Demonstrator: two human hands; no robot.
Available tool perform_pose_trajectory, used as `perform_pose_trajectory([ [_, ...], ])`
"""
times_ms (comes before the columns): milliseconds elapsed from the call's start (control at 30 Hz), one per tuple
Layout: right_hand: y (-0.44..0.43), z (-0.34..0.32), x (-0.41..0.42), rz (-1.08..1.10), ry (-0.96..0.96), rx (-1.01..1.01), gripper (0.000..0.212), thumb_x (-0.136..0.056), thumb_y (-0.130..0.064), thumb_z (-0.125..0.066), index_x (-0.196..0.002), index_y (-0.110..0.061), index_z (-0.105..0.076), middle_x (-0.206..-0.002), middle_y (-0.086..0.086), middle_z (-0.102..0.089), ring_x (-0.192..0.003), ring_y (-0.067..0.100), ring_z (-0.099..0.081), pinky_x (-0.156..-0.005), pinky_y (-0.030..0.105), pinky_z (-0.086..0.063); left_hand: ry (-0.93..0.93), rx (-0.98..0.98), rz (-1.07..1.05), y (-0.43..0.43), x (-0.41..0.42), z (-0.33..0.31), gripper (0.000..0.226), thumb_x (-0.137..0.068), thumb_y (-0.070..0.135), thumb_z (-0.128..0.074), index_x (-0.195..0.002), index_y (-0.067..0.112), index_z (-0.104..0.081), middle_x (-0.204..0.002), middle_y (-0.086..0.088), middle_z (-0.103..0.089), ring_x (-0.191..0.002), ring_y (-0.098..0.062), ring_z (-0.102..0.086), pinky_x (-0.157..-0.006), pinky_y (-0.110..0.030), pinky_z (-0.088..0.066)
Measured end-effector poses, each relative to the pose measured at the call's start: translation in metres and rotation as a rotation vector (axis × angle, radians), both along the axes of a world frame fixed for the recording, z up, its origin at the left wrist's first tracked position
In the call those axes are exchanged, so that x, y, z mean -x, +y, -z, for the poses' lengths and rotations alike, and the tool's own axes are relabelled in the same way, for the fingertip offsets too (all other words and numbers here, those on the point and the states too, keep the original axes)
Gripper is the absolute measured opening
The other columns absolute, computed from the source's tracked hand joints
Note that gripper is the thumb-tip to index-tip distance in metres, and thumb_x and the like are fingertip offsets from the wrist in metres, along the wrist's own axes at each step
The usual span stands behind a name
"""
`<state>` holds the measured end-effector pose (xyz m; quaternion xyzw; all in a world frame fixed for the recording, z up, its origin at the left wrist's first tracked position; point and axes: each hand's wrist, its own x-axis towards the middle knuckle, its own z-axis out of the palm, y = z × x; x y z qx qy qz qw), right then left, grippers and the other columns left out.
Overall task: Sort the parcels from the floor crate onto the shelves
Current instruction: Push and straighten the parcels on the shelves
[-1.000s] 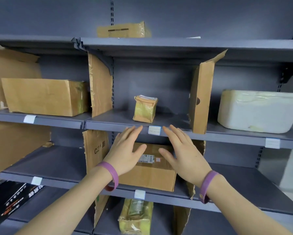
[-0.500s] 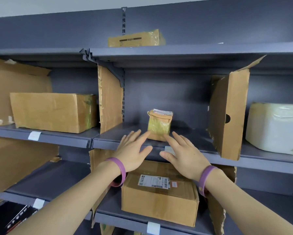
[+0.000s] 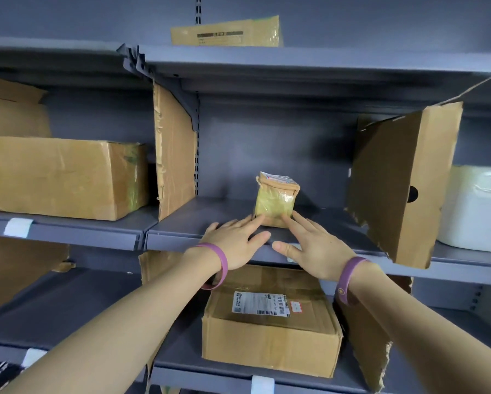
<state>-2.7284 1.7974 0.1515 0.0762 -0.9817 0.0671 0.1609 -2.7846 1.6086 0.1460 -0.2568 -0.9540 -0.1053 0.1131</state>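
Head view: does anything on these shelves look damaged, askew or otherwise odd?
Yes. The right cardboard divider has a ragged, torn lower edge and seems to lean rather than stand straight. The left cardboard divider is frayed along its front edge. The small taped parcel between them stands upright.

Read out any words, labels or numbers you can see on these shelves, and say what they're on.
No text can be read.
Shipping label on the lower box: barcodes, print too small.
Label strip on the top-shelf flat parcel: blurred.
Shelf-edge tags: blank.
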Motion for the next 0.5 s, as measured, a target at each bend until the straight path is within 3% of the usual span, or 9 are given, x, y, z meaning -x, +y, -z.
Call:
perform_pose_trajectory([
  [133,-0.002,0.004,0.002,0.038,0.038,-0.049,0.099,-0.067,-0.084,-0.005,-0.153,-0.034,-0.006,-0.162,-0.008,-0.006,-0.147,0.019,-0.015,-0.115,0.041,-0.027,0.044,0.009,-0.030,0.002,0.007,0.006,0.058,-0.091,0.065,-0.004,-0.146,0.047,0.002,-0.158,0.015,-0.007,-0.146,-0.014,-0.011,-0.116,-0.047,-0.008],
  [267,-0.003,0.005,-0.001,0.031,0.064,-0.017,0.087,-0.079,-0.077,-0.018,-0.153,-0.031,-0.010,-0.162,-0.005,-0.010,-0.149,0.022,-0.008,-0.118,0.041,-0.017,0.057,0.003,-0.048,0.002,0.003,0.006,0.058,-0.093,0.062,-0.006,-0.148,0.043,-0.001,-0.159,0.008,-0.006,-0.147,-0.016,-0.006,-0.116,-0.046,0.005],
  [367,-0.004,0.012,-0.017,-0.017,0.212,0.002,0.080,-0.086,-0.071,-0.025,-0.153,-0.028,-0.015,-0.161,-0.002,-0.013,-0.149,0.022,-0.003,-0.119,0.040,-0.010,0.126,-0.163,0.041,-0.010,-0.012,0.015,0.056,-0.097,0.055,-0.019,-0.149,0.038,-0.008,-0.159,0.006,-0.008,-0.147,-0.012,-0.003,-0.115,-0.039,0.011],
  [500,-0.013,0.036,-0.053,-0.136,0.449,0.025,0.063,-0.094,-0.059,-0.032,-0.148,-0.026,-0.030,-0.157,-0.002,-0.026,-0.147,0.019,-0.017,-0.116,0.032,-0.015,0.353,-0.467,0.203,-0.027,-0.051,0.044,0.053,-0.096,0.044,-0.036,-0.147,0.035,-0.024,-0.155,0.012,-0.023,-0.144,-0.003,-0.011,-0.117,-0.028,0.009],
])
